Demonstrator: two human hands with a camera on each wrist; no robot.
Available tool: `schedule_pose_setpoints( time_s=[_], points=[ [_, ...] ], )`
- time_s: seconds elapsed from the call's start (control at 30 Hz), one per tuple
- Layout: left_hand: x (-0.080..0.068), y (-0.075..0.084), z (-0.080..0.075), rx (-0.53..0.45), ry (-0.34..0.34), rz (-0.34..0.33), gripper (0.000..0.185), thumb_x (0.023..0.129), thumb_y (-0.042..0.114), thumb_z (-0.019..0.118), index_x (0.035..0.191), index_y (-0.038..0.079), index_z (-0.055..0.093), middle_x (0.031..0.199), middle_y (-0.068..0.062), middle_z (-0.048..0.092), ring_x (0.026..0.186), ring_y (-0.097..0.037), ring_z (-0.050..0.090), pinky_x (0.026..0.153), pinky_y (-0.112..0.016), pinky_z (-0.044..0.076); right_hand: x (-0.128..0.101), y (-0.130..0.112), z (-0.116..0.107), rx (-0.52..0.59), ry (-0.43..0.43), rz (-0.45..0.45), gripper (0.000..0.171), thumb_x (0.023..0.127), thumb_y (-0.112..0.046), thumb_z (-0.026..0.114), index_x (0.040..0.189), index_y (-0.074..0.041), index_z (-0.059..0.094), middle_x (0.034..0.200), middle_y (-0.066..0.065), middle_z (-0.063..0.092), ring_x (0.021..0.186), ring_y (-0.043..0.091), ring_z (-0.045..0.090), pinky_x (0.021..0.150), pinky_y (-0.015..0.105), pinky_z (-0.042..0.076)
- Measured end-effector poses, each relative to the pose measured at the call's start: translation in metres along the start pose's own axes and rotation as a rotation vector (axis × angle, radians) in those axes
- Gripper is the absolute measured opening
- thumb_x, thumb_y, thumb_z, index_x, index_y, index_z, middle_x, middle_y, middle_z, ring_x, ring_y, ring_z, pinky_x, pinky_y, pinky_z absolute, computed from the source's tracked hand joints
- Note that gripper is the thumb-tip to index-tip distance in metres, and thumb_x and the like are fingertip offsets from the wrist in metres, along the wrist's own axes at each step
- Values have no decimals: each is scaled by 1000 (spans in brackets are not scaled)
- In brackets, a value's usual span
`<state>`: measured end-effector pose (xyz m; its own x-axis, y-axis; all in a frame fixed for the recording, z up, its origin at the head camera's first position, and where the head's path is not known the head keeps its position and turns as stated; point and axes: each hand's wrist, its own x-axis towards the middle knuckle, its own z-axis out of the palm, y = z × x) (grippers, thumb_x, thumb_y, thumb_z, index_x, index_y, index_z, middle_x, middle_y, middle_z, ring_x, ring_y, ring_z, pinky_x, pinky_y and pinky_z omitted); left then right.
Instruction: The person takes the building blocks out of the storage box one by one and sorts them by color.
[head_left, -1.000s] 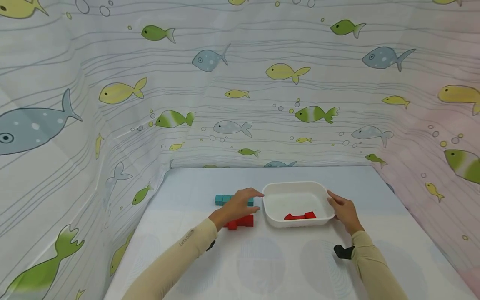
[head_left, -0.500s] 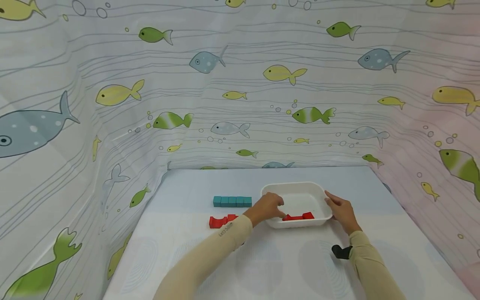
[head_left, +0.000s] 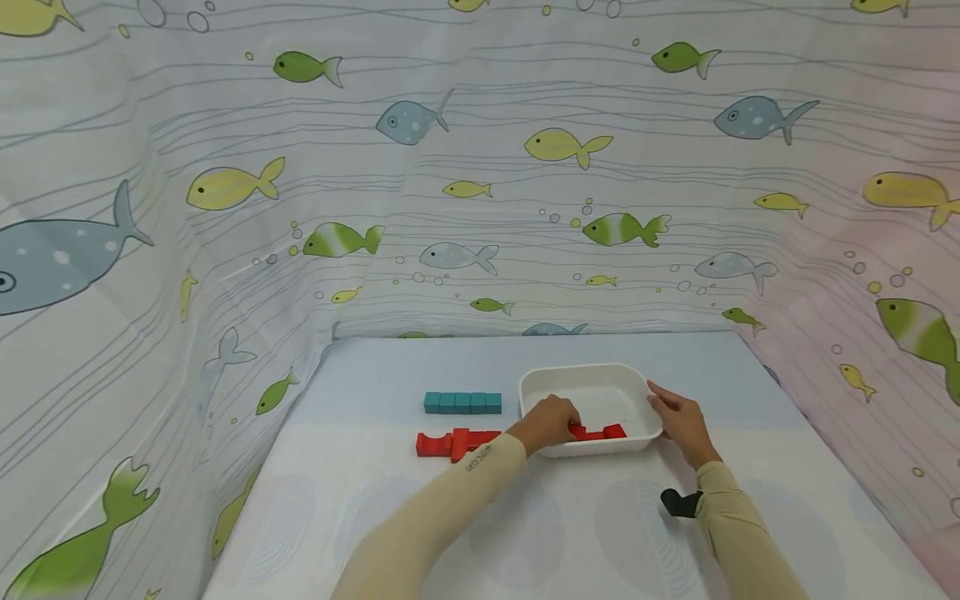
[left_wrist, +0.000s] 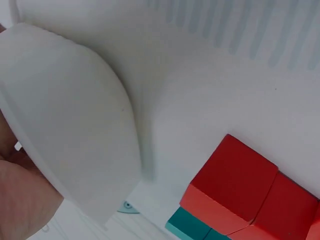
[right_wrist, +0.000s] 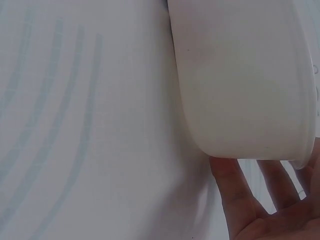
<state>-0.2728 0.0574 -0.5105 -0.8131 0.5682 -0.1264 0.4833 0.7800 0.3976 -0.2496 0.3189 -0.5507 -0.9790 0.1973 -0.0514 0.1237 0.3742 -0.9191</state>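
A white tray (head_left: 592,379) sits mid-table with red blocks (head_left: 602,432) inside, by its near wall. My left hand (head_left: 551,421) reaches over the tray's near-left rim, and its curled fingers close on the left end of those red blocks. My right hand (head_left: 675,417) rests against the tray's right side, thumb along the rim. In the right wrist view its fingers (right_wrist: 235,200) lie straight beside the tray wall (right_wrist: 240,75). The left wrist view shows the tray's outer wall (left_wrist: 75,140) and a red block (left_wrist: 235,187) on the table.
A row of teal blocks (head_left: 462,403) lies left of the tray. In front of it is a red block cluster (head_left: 453,442) on the table. A fish-print curtain (head_left: 480,208) closes in the table at the back and both sides. A black strap (head_left: 678,502) hangs at my right wrist.
My left hand has moved right, from over the teal and red blocks on the table into the tray's near-left corner. The table's red cluster is now uncovered. The right hand stayed.
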Motion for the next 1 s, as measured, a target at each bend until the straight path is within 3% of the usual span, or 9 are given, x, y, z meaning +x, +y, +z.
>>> schedule_pose_setpoints(
  time_s=[0.33,0.5,0.63,1.0],
  points=[
    [-5,-6,-5,-34,30,-6,33,83,20,79,115,16,74,99,7,66,93,-10,50,76,-18,48,0,-2,2,-12,1,-17,50,100,-32,56,146,-17,45,148,20,41,105,31,57,66,26,56],
    [-9,-11,-11,-95,95,60,37,83,16,79,120,14,72,109,5,69,98,-10,54,79,-17,48,0,-1,3,-30,1,4,51,99,-36,56,146,-20,45,148,19,41,105,30,56,66,25,55],
    [-13,-15,-22,-161,151,115,37,83,14,78,120,9,71,108,4,71,94,-9,57,77,-14,48,0,0,4,-25,-5,11,51,99,-37,55,146,-20,45,149,19,40,108,30,56,67,25,55],
    [-39,-43,-52,-162,237,106,37,84,13,77,121,9,70,110,1,69,99,-14,60,80,-17,50,-3,-2,-1,-3,-27,-4,52,100,-36,54,147,-19,43,151,19,37,116,36,53,69,26,56]
  ],
)
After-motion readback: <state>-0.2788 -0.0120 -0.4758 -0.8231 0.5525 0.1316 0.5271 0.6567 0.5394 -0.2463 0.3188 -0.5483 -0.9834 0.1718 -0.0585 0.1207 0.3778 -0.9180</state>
